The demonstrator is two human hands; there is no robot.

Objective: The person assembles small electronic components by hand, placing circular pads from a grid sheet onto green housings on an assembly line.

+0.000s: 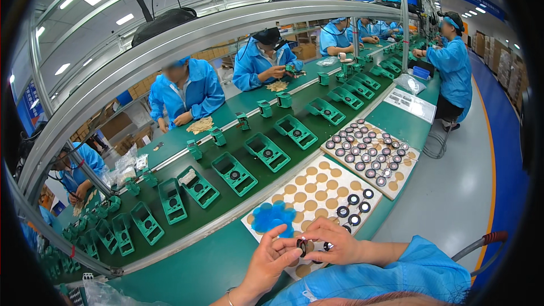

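Note:
My left hand (272,256) pinches a small round black part (302,245) between thumb and fingers, held upright over the near edge of a white board. From the other side my right hand (335,243) grips the same part with bent fingers, which partly hide it. Under the hands lies the white board (254,208) with rows of tan discs (310,187). Several black rings with pale centres (354,199) stand on its right part, some hidden by my right hand. Blue translucent round sheets (272,217) lie on the board just beyond my left hand.
A second board (335,154) farther right carries many round parts with pinkish faces (375,165). Past the boards runs a dark green conveyor with green plastic housings (234,173). A metal frame bar (187,35) arches overhead. Co-workers in blue (187,93) sit across; another person (451,68) is far right.

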